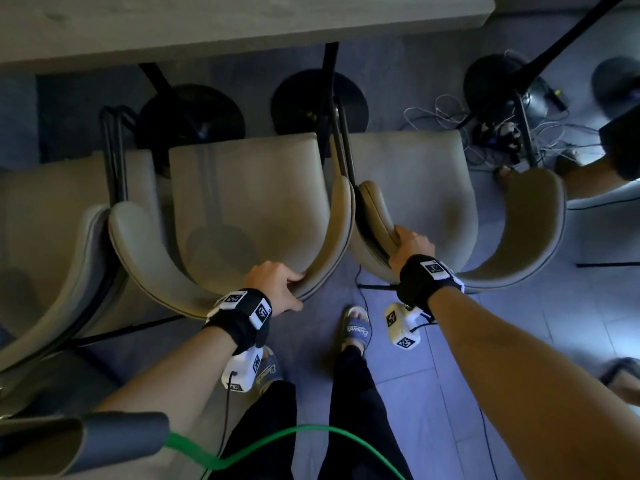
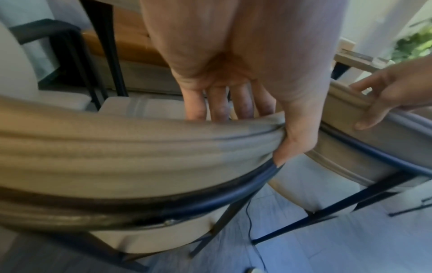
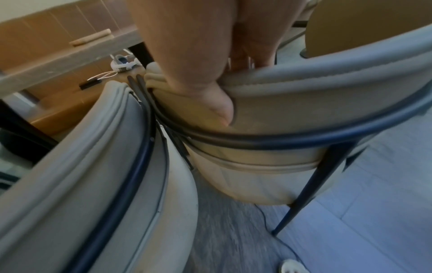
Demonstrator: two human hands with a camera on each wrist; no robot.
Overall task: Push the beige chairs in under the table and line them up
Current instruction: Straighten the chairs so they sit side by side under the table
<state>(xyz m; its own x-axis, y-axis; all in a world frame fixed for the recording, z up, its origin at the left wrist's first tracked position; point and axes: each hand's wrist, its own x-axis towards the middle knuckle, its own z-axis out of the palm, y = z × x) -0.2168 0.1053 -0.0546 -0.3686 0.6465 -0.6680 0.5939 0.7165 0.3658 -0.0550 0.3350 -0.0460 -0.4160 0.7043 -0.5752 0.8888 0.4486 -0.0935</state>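
Both hands grip backrest rims: left hand (image 1: pixel 277 284) on middle chair (image 1: pixel 249 202), right hand (image 1: pixel 412 242) on right chair (image 1: pixel 433 202); table (image 1: pixel 207 26) lies directly beyond, seats still short.

— Both arms reach forward and down from the lower edge of the head view, each wrist wrapped in a black band carrying white marker blocks. And the left hand (image 1: pixel 277 285)?

— Knuckles up, fingers (image 2: pixel 219 105) hooked over a curved rim, thumb (image 2: pixel 292 140) pressed against its near face. It grips; the forearm runs diagonally up from the lower left.

— The right hand (image 1: pixel 410 242)?

— Further forward and to the right, fingers folded over a second rim, thumb (image 3: pixel 219 109) flat on the outer side. The right forearm stretches nearly straight from the lower right corner.

— The legs?

— Dark trousers, feet in slide sandals, right foot ahead of the left.
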